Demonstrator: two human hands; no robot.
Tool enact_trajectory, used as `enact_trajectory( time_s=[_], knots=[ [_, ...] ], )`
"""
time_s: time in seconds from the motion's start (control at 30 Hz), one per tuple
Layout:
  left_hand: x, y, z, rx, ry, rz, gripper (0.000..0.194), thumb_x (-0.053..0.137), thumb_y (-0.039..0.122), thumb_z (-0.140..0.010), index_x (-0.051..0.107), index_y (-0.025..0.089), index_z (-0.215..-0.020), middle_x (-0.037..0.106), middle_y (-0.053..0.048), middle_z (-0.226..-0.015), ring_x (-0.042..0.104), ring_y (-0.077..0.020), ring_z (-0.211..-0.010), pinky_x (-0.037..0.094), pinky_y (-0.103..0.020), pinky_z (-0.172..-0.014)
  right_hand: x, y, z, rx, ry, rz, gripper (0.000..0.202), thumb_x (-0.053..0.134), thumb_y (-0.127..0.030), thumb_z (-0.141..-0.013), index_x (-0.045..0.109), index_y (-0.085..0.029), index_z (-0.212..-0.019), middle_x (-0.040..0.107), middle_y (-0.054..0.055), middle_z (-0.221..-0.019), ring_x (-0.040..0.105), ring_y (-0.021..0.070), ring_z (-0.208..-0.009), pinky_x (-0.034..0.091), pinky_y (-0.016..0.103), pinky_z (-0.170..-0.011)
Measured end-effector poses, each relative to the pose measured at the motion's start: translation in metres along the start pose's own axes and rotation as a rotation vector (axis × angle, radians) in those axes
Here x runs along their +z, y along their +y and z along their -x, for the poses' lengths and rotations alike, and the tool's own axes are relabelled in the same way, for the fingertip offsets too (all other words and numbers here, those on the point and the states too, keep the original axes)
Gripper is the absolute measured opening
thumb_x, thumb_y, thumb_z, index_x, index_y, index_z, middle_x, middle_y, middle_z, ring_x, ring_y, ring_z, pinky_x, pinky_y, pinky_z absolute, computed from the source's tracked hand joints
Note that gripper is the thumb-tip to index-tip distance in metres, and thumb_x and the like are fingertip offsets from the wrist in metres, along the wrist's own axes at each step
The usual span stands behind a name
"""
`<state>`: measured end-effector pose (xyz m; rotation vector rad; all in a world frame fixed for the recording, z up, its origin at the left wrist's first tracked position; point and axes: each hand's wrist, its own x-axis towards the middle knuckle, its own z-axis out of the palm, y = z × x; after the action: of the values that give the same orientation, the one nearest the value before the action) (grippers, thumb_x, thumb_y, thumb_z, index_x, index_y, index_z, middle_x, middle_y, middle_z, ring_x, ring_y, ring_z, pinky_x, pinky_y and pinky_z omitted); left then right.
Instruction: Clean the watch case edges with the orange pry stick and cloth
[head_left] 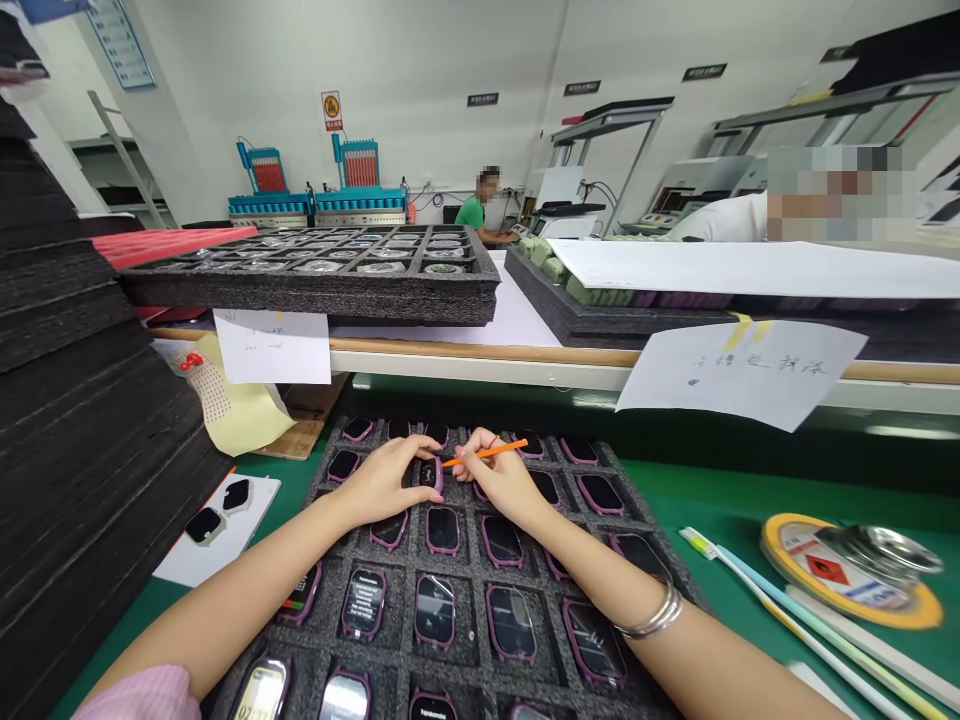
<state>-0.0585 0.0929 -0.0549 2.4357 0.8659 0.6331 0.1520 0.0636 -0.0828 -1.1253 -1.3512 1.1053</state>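
A black foam tray [469, 600] with square pockets lies before me, holding several purple-framed smartwatch bodies. In its upper middle, my left hand [391, 478] grips one smartwatch [430, 473] between thumb and fingers, tilted on its side. My right hand [491, 472] pinches a thin orange stick [495, 452], its tip close to the watch's edge; whether it touches I cannot tell. Around both hands sit other watches with dark screens. Nearer to me, a watch [364, 604] shows lit text, and another watch [262, 692] has a bright yellowish display.
Black foam sheets [67, 430] are stacked high at left. Two watches lie on white paper [251, 530]. At right are toothbrushes [787, 610] and a yellow-rimmed round container [832, 575]. A shelf [480, 360] ahead carries a filled foam tray [315, 290]. Two people sit beyond.
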Motion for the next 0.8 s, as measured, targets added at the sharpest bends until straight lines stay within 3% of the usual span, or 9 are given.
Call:
enact_trajectory(
  time_s=[0.23,0.4,0.5,0.63,0.8],
  knots=[
    [-0.004,0.004,0.0,0.077,0.003,-0.068,0.043,0.075,0.034,-0.085,0.057,0.022,-0.122,0.066,-0.009,-0.12,0.062,-0.0272,-0.114,0.05,-0.044,-0.099,0.0,-0.001,0.0,-0.021,-0.026,0.041,0.024,0.064,-0.035,-0.097,0.062,-0.014,-0.085,0.065,-0.003,-0.072,0.065,0.0119,-0.065,0.057,0.03,-0.069],
    [-0.006,0.029,0.004,0.236,-0.039,-0.133,0.014,0.063,0.031,-0.093,0.07,0.022,-0.101,0.064,-0.008,-0.107,0.059,-0.0246,-0.107,0.046,-0.042,-0.102,0.0,-0.003,0.002,-0.036,-0.008,0.075,0.022,0.063,-0.034,-0.098,0.064,-0.014,-0.088,0.065,-0.002,-0.076,0.064,0.0116,-0.066,0.057,0.029,-0.068],
    [-0.001,0.042,0.012,0.327,-0.136,-0.171,0.019,0.068,0.041,-0.091,0.074,0.023,-0.093,0.065,-0.009,-0.112,0.059,-0.0271,-0.115,0.044,-0.042,-0.106,-0.002,-0.01,0.005,-0.064,0.036,0.081,0.024,0.063,-0.035,-0.097,0.062,-0.015,-0.084,0.063,-0.003,-0.073,0.063,0.0114,-0.065,0.055,0.028,-0.066],
    [0.0,0.044,0.028,0.316,-0.151,-0.213,0.029,0.069,0.047,-0.089,0.073,0.023,-0.104,0.059,-0.014,-0.133,0.044,-0.0355,-0.138,0.036,-0.051,-0.116,-0.004,-0.026,0.007,-0.083,0.075,0.044,0.036,0.068,-0.048,-0.091,0.054,-0.018,-0.077,0.062,-0.003,-0.07,0.063,0.0123,-0.066,0.054,0.028,-0.067],
    [-0.004,0.037,0.045,0.229,-0.095,-0.164,0.028,0.064,0.043,-0.094,0.067,0.025,-0.115,0.068,-0.009,-0.122,0.056,-0.0285,-0.127,0.042,-0.046,-0.111,0.005,-0.035,0.023,-0.006,0.01,-0.02,0.05,0.07,-0.069,-0.076,0.055,-0.021,-0.078,0.067,0.001,-0.068,0.062,0.0136,-0.056,0.053,0.027,-0.054]
  ],
)
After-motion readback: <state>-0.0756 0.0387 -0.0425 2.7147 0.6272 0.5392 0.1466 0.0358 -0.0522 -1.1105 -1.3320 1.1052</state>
